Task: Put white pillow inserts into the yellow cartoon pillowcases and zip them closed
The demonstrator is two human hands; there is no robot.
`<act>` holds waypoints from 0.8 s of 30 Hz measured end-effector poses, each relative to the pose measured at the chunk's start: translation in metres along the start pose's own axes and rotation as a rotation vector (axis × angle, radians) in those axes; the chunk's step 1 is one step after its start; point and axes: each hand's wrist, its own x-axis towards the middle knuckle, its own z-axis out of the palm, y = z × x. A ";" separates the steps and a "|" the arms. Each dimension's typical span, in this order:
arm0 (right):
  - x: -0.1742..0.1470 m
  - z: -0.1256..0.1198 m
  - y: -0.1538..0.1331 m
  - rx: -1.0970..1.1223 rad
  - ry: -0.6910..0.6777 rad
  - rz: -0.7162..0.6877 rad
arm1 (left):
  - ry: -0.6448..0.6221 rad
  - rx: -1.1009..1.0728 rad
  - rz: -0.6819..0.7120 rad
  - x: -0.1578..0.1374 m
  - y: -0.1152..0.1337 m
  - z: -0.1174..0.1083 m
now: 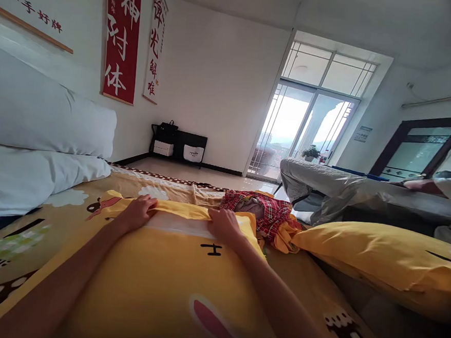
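A yellow pillowcase (156, 282) with a pink oval print lies in front of me, around a white pillow (183, 225) that shows in a strip near the far end. My left hand (140, 212) grips the folded far edge of the pillowcase on the left. On the same edge, farther right, my right hand (224, 224) has its fingers closed over the cloth. Both sets of fingertips are partly hidden by the fabric. Just beyond my right hand is a heap of red plaid cloth (272, 213) with yellow trim.
A plump yellow pillow (381, 257) lies on the right of the patterned bedspread (295, 282). White cushions (48, 110) line the left side. Behind stand a plastic-covered piece of furniture (348, 188) and a low black rack (179, 144) by the wall. Another person's arm (425, 185) reaches in at far right.
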 end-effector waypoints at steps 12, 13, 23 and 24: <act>-0.007 0.074 -0.012 0.104 -0.035 0.008 | -0.292 -0.136 0.030 -0.006 -0.008 0.052; -0.009 0.072 -0.012 0.109 -0.007 0.027 | -0.280 -0.149 0.038 -0.007 -0.006 0.046; -0.025 0.005 0.003 0.049 0.398 0.062 | 0.027 -0.188 0.108 -0.024 0.021 -0.048; -0.026 -0.004 0.004 0.040 0.432 0.066 | 0.078 -0.218 0.128 -0.025 0.024 -0.057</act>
